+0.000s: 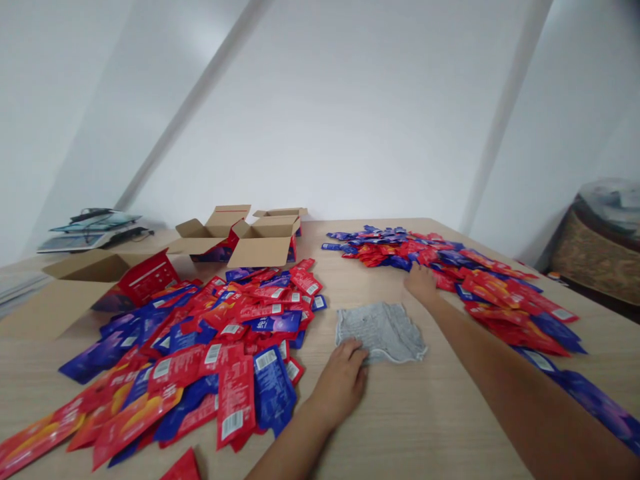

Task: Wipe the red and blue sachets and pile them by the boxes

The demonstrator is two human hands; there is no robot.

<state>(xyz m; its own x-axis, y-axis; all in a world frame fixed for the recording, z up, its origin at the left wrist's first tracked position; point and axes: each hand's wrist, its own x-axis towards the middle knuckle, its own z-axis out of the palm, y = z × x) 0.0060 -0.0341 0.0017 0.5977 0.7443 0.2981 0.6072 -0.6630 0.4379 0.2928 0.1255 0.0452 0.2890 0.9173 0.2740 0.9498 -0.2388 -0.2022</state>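
Left hand (344, 379): loosely curled, grey cloth (384, 332) at fingertips, hold indeterminate. Right hand (421, 283): red-and-blue sachets (383, 252) at fingers, closure indeterminate. Step, seemingly: reaching; lifting calls for pinch.

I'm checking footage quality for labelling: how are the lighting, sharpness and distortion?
Head view: soft light, faint shadow beside the left hand; head view: small print on the packets looks soft; head view: grey wall strips slant, perhaps wide-angle distortion.

The camera on your head looks forward and down, with your left hand (343, 377) near, your right hand (421, 283) farther off, and the white wall (370, 113) behind the table (400, 417).
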